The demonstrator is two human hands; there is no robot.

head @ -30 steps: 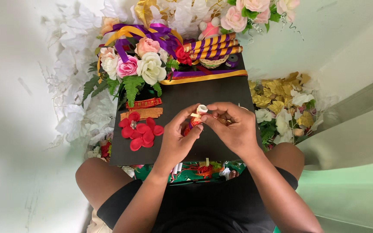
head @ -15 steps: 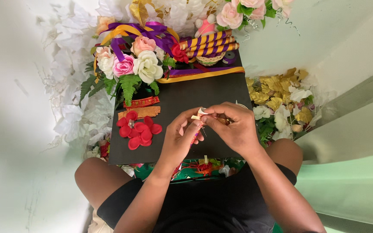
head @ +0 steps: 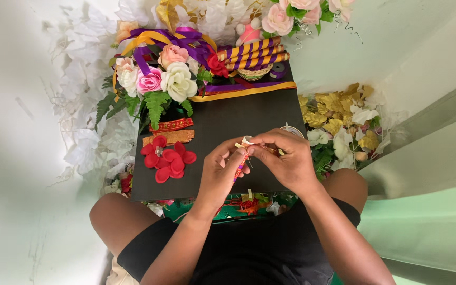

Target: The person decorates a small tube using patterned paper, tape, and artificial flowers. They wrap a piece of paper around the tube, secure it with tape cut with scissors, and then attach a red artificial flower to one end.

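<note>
Bright, even daylight; soft focus
No hard shadows; pale walls nr edges washed out, slightly blown; white petals lose detail; centre fairly sharp, mild blur overall

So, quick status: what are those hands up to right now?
Left hand and right hand together, pinching a small ribbon piece over the black board. Red fabric flowers lie off left, clear.

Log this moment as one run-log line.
left hand: pinching small ribbon-wrapped piece | right hand: working same piece | surface: black board on lap | nearby: red fabric flowers, rose bouquet, striped sticks
</note>
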